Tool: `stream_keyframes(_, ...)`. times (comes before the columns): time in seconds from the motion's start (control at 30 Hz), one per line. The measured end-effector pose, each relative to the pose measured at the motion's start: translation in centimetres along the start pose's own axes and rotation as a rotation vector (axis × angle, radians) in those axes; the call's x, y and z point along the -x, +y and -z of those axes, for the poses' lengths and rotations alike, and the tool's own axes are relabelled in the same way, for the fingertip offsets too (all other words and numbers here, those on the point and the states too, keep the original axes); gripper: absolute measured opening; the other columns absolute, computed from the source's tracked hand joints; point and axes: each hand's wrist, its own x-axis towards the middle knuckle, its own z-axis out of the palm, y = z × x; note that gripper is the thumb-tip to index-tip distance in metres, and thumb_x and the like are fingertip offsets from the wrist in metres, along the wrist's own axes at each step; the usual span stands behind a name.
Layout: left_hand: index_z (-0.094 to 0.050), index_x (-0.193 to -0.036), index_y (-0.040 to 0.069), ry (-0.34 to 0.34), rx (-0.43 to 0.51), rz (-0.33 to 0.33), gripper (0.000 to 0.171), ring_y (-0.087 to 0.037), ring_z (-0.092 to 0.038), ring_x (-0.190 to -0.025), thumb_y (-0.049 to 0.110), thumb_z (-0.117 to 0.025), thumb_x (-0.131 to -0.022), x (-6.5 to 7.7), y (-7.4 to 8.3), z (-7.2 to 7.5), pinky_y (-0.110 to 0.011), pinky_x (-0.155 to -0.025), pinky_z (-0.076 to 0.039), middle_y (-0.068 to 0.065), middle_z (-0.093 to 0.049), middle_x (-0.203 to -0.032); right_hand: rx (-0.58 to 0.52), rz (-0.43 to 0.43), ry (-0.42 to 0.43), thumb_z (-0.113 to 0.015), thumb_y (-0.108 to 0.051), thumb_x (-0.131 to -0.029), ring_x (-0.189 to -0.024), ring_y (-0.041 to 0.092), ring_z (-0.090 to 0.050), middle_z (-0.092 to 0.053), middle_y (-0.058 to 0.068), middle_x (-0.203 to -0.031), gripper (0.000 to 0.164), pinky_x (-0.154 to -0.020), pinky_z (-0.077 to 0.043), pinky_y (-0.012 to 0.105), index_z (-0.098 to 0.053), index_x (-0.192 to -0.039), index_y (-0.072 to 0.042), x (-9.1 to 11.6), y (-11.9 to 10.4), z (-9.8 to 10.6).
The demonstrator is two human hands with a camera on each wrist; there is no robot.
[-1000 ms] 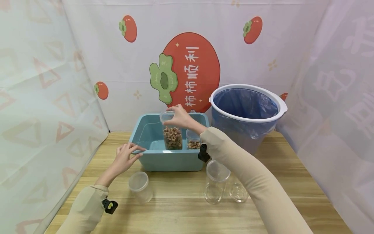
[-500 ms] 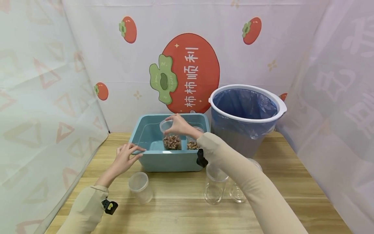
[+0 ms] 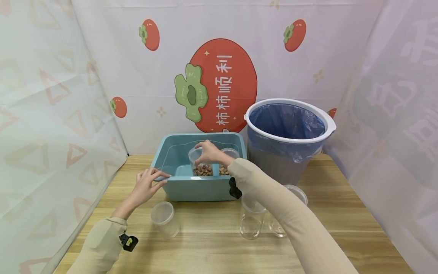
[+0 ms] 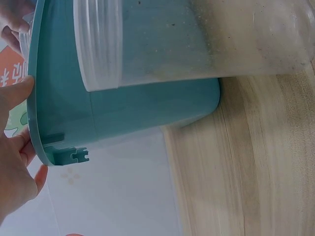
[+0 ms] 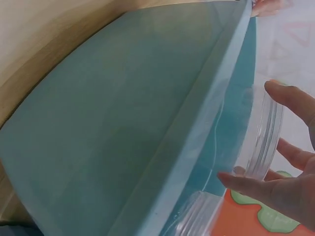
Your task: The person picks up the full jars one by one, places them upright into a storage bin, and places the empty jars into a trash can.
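Blue tub (image 3: 202, 190) pinched at its near-left corner by your left hand (image 3: 148, 183), your right hand (image 3: 208, 152) clamps a jar (image 3: 202, 170) by its top; settle the jar upright, gently.

Head cam's bright, wrist cams dimmer w/ haze.

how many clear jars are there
5: two in the blue bin, the held jar and a second jar; three on the table, a left jar, a middle jar and a right jar partly behind the right sleeve. More may be hidden there.
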Motion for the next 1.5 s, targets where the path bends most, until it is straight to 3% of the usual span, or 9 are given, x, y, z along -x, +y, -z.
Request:
stream_keyframes(0.37, -0.064, -0.094, 0.012, -0.004, -0.002, 0.003, 0.018, -0.02, -0.041, -0.08, 0.005, -0.065, -0.077, 0.0, 0.0, 0.0, -0.044, -0.074, -0.019, -0.005, -0.051, -0.089, 0.018, 0.01, -0.047, -0.076, -0.017, -0.068, -0.089, 0.021, -0.046, -0.043, 0.017, -0.117, 0.06, -0.068, -0.042, 0.026, -0.052, -0.121, -0.004, 0.1, 0.5, -1.0)
stream_keyframes(0.97, -0.064, -0.094, 0.01, 0.004, -0.005, -0.004, 0.019, -0.021, -0.042, -0.08, 0.003, -0.065, -0.076, 0.0, 0.0, -0.1, -0.047, -0.075, -0.02, -0.006, -0.051, -0.089, 0.09, 0.029, -0.123, -0.072, -0.018, -0.074, -0.108, 0.023, -0.043, -0.041, 0.015, -0.126, 0.06, -0.084, -0.04, 0.033, -0.047, -0.126, -0.006, 0.5, 0.8, -0.9)
stream_keyframes(1.23, -0.065, -0.095, 0.008, -0.024, -0.036, 0.025, 0.019, -0.023, -0.044, -0.081, 0.003, -0.065, -0.077, -0.2, 0.6, 0.3, -0.051, -0.078, -0.023, -0.008, -0.053, -0.088, 0.083, 0.003, -0.185, -0.061, -0.018, -0.083, -0.12, 0.023, -0.039, -0.038, 0.013, -0.134, 0.054, -0.091, -0.038, 0.034, -0.04, -0.131, -0.004, 1.0, -0.2, 0.3)
stream_keyframes(1.5, -0.064, -0.098, 0.008, -0.027, -0.077, 0.058, 0.022, -0.028, -0.049, -0.086, 0.004, -0.066, -0.076, -0.1, 2.2, 0.6, -0.054, -0.081, -0.026, -0.011, -0.054, -0.089, 0.084, 0.066, -0.176, -0.057, -0.023, -0.087, -0.12, 0.022, -0.04, -0.038, 0.011, -0.135, 0.049, -0.093, -0.037, 0.034, -0.041, -0.131, -0.006, 2.9, -2.4, 2.9)
